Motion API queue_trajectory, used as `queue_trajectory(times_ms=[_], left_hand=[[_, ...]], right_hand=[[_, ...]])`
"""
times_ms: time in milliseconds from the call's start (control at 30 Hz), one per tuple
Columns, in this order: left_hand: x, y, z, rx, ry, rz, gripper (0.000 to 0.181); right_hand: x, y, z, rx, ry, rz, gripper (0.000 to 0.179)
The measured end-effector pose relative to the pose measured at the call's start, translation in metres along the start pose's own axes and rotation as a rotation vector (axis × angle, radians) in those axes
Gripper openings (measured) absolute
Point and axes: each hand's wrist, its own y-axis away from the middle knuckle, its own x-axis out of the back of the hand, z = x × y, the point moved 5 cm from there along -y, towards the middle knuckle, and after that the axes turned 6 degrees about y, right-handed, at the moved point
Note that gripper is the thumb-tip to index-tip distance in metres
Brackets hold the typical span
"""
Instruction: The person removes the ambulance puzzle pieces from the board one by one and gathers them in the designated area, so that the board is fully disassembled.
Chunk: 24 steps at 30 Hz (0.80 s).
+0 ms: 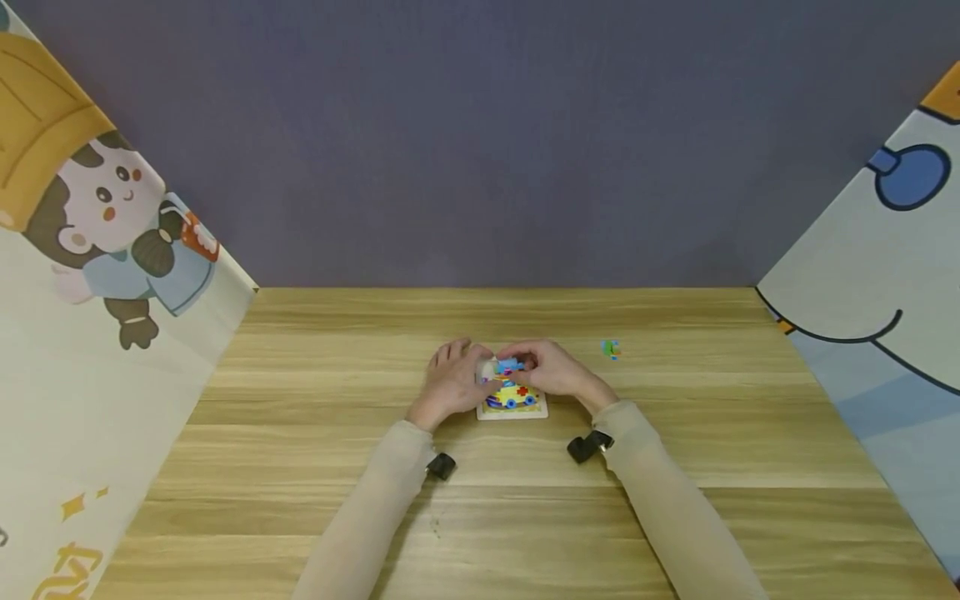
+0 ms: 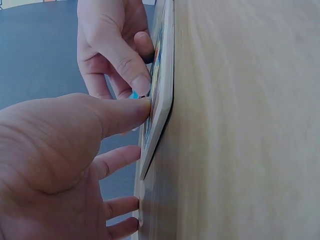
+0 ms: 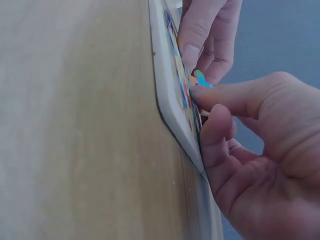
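Note:
A small jigsaw puzzle board [image 1: 513,415] with a pale rim and a yellow ambulance picture lies flat on the table. Over its upper part, my right hand [image 1: 558,369] pinches a blue puzzle piece [image 1: 510,365] between thumb and fingers. My left hand [image 1: 452,383] rests at the board's left side, its fingers spread nearly straight and touching the table. In the left wrist view the left thumb [image 2: 127,114] presses on the board's face, close to the right thumb. The fingers partly hide the top of the picture.
Another small green and blue puzzle piece [image 1: 611,349] lies on the wooden table [image 1: 337,483], to the right of and beyond the board. A dark partition [image 1: 495,150] rises at the table's far edge. Walls with cartoon prints flank both sides.

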Motion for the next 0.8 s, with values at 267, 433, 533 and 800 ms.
queue_trajectory(times_ms=[267,433,533,800], left_hand=[[0.002,0.002,0.003,0.005,-0.002,0.003,0.051],[0.002,0.002,0.002,0.001,-0.016,0.011,0.052],[0.002,0.003,0.002,0.001,-0.014,0.013,0.053],[-0.003,0.0,0.0,0.009,0.003,-0.001,0.056]], right_hand=[[0.001,0.001,0.002,-0.011,0.013,0.043,0.041],[0.002,0.002,0.002,-0.004,0.065,0.07,0.043],[0.004,0.004,0.001,0.015,0.109,0.084,0.045],[0.012,0.011,0.006,0.021,0.211,0.128,0.046]])
